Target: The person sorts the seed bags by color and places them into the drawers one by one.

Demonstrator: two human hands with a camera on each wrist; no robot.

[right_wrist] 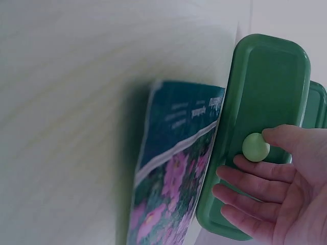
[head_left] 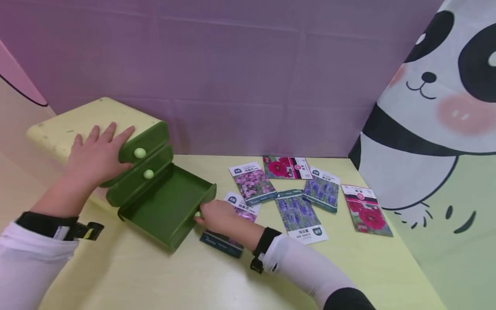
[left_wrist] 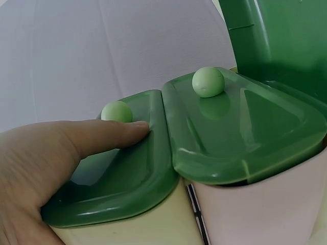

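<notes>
A small cream chest of drawers (head_left: 58, 131) with green drawer fronts stands at the left of the table. My left hand (head_left: 94, 157) rests spread on its top, the thumb (left_wrist: 115, 137) lying against the top drawer's front beside a pale green knob (left_wrist: 116, 111). The top and middle drawers are closed. Pulled well out, the bottom drawer (head_left: 174, 202) shows a bare green inside. At its front, my right hand (head_left: 221, 216) pinches the round knob (right_wrist: 255, 147) between thumb and index finger. A pink-flower seed packet (right_wrist: 176, 173) lies partly beneath the right forearm, close to the drawer front.
Several more flower seed packets lie on the table to the right, with purple flowers (head_left: 298, 213), pink flowers (head_left: 253, 183) and red flowers (head_left: 368, 211). A purple cloth (head_left: 232, 77) hangs behind the table. A panda-printed sheet (head_left: 418, 172) borders the right side.
</notes>
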